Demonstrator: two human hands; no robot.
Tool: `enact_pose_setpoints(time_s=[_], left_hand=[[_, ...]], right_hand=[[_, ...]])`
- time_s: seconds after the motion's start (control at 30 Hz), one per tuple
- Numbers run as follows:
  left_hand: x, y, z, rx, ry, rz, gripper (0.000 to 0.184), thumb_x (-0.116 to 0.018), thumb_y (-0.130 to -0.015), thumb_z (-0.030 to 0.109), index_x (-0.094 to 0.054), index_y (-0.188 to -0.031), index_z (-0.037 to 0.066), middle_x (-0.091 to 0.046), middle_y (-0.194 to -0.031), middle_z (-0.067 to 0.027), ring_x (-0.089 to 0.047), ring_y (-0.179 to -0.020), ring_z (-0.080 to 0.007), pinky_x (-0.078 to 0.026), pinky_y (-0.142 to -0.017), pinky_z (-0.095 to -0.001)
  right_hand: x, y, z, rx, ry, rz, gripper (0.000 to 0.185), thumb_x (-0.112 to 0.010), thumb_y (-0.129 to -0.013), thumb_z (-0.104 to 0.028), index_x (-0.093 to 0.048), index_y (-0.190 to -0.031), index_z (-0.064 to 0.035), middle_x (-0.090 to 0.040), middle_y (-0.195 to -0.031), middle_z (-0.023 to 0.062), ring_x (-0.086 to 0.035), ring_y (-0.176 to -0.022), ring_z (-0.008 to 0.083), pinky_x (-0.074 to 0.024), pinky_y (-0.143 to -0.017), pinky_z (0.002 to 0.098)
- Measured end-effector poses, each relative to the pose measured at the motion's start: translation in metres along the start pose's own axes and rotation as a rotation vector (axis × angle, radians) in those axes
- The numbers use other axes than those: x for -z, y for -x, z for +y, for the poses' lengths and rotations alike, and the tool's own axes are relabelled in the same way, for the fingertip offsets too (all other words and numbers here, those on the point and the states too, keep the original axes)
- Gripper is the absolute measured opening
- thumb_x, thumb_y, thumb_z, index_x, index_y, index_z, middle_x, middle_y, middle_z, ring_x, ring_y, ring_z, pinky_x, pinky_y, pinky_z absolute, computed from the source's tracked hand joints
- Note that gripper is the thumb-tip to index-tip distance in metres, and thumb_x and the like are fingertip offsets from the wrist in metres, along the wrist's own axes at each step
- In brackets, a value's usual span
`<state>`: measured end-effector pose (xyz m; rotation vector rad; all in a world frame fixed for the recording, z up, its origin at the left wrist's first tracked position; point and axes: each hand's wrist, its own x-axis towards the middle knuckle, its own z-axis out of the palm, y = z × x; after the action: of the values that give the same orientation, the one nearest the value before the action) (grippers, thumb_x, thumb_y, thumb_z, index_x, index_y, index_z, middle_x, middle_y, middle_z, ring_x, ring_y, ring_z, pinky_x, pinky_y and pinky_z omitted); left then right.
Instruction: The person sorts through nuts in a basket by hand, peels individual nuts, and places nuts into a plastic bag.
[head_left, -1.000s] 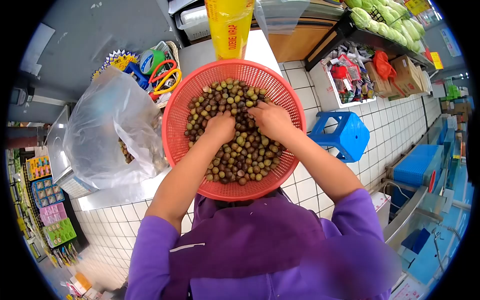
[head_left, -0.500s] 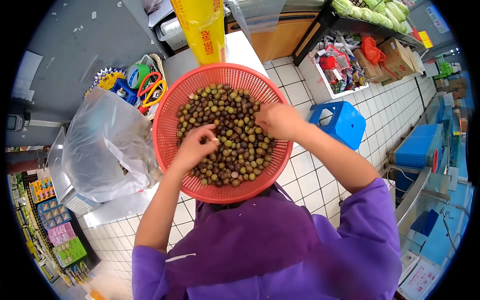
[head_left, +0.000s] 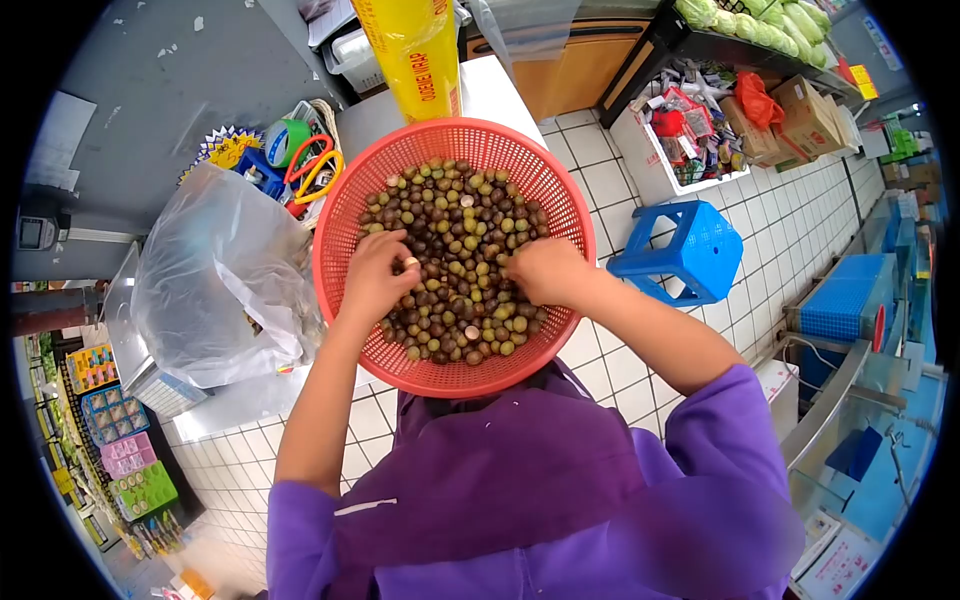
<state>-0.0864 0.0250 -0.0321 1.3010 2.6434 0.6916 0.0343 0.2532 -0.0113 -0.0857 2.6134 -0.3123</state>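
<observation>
The fruits [head_left: 460, 230] lie in a heap in the red basket [head_left: 562, 195], and both hands are in there too. The left hand [head_left: 375, 278] is at one side of the heap, thumb and finger pinched together on what looks like a small pale bit [head_left: 411, 263]. The right hand [head_left: 543, 271] is at the other side, fingers bent down into the fruits — I cannot tell if that grip is closed on one.

The basket sticks out past the counter [head_left: 492, 92], over the floor [head_left: 600, 370]. If an arm leans hard on its near side, it could tip and the fruits could roll out. A tight pinch could squash a fruit, if it is soft. The pale bit is tiny, so it could slip and get lost in the heap.

The fruits are little balls — green, brown and nearly black, some a bit shiny. The basket looks like stiff plastic, with a round rim and lots of tiny holes. Beside it, the bag [head_left: 215, 270] is thin, cloudy and crinkly. The floor has flat white tiles.
</observation>
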Motion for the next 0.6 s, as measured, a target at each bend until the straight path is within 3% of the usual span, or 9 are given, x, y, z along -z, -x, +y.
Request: enact_pose_setpoints(time_s=[0.03, 0.13, 0.2, 0.27, 0.43, 0.5, 0.53, 0.57, 0.6], left_hand=[[0.001, 0.007, -0.001, 0.002, 0.002, -0.001, 0.021, -0.062, -0.075, 0.017, -0.057, -0.088, 0.002, -0.056, -0.116, -0.0151, -0.058, -0.097, -0.0239, -0.046, -0.083, -0.0337], [0.022, 0.032, 0.015, 0.649, 1.198, 0.13, 0.015, -0.053, -0.086, 0.014, -0.054, -0.094, 0.002, -0.058, -0.113, -0.0151, -0.059, -0.096, -0.021, -0.048, -0.082, -0.0325], [0.031, 0.049, 0.016, 0.698, 1.479, 0.131, 0.016, -0.053, -0.084, 0.012, -0.052, -0.098, 0.002, -0.057, -0.112, -0.0156, -0.059, -0.095, -0.0206, -0.049, -0.081, -0.0316], [0.031, 0.061, 0.019, 0.743, 1.873, 0.164, 0.024, -0.05, -0.083, 0.006, -0.049, -0.107, 0.003, -0.058, -0.109, -0.0151, -0.059, -0.093, -0.0201, -0.052, -0.077, -0.0288], [0.017, 0.069, 0.027, 0.805, 2.015, 0.276, 0.024, -0.051, -0.081, 0.002, -0.051, -0.105, 0.002, -0.058, -0.095, -0.0093, -0.058, -0.081, -0.0164, -0.051, -0.072, -0.0267], [0.013, 0.07, 0.028, 0.707, 1.711, 0.105, 0.019, -0.055, -0.081, 0.003, -0.055, -0.1, 0.003, -0.055, -0.088, -0.0033, -0.053, -0.073, -0.0138, -0.046, -0.064, -0.0241], [0.016, 0.067, 0.041, 0.725, 1.321, -0.015, 0.014, -0.056, -0.082, 0.006, -0.057, -0.095, 0.002, -0.051, -0.081, -0.0002, -0.048, -0.068, -0.0114, -0.041, -0.059, -0.0239], [0.012, 0.064, 0.048, 0.722, 1.325, -0.012, 0.014, -0.056, -0.082, 0.006, -0.057, -0.095, 0.002, -0.051, -0.081, -0.0002, -0.048, -0.068, -0.0114, -0.041, -0.059, -0.0239], [0.008, 0.061, 0.053, 0.481, 0.984, -0.142, 0.015, -0.057, -0.082, 0.01, -0.058, -0.094, 0.002, -0.051, -0.078, -0.002, -0.051, -0.069, -0.0137, -0.043, -0.06, -0.0264]], right_hand=[[0.003, 0.004, 0.007, -0.045, 0.073, -0.058, 0.018, -0.062, -0.069, -0.015, -0.065, -0.084, -0.0053, -0.063, -0.089, 0.0108, -0.061, -0.089, 0.0266, -0.0502, -0.072, 0.0368], [0.008, 0.008, 0.017, 0.02, 0.032, 0.179, 0.014, -0.06, -0.07, -0.013, -0.067, -0.081, -0.0085, -0.062, -0.088, 0.0072, -0.059, -0.092, 0.0253, -0.0496, -0.073, 0.0359], [-0.001, -0.005, 0.013, 0.147, -0.088, 0.366, 0.017, -0.057, -0.07, -0.01, -0.067, -0.084, -0.0121, -0.06, -0.087, 0.0051, -0.057, -0.093, 0.0233, -0.0489, -0.074, 0.0365], [0.004, -0.017, -0.014, 0.232, -0.213, 0.253, 0.023, -0.057, -0.071, -0.01, -0.067, -0.091, -0.012, -0.061, -0.09, 0.0058, -0.057, -0.095, 0.024, -0.0492, -0.078, 0.0372], [-0.034, -0.071, -0.056, 0.222, 0.048, 0.145, 0.024, -0.058, -0.074, -0.013, -0.066, -0.097, -0.0134, -0.057, -0.103, 0.0067, -0.055, -0.099, 0.0232, -0.0474, -0.08, 0.0328], [-0.031, -0.075, -0.048, 0.238, 0.004, 0.194, 0.025, -0.06, -0.074, -0.014, -0.065, -0.099, -0.0144, -0.056, -0.104, 0.0065, -0.054, -0.1, 0.0228, -0.0468, -0.08, 0.0324], [-0.027, -0.074, -0.045, 0.24, 0.053, 0.149, 0.026, -0.06, -0.074, -0.013, -0.065, -0.1, -0.0142, -0.057, -0.104, 0.007, -0.055, -0.099, 0.023, -0.0467, -0.08, 0.0329], [-0.022, -0.071, -0.044, 0.24, 0.059, 0.148, 0.026, -0.06, -0.074, -0.013, -0.065, -0.1, -0.0142, -0.057, -0.104, 0.007, -0.055, -0.099, 0.023, -0.0467, -0.08, 0.0329], [-0.017, -0.067, -0.043, 0.225, 0.089, 0.098, 0.026, -0.06, -0.073, -0.013, -0.065, -0.099, -0.0142, -0.057, -0.104, 0.0075, -0.056, -0.098, 0.0233, -0.0469, -0.079, 0.0335]])
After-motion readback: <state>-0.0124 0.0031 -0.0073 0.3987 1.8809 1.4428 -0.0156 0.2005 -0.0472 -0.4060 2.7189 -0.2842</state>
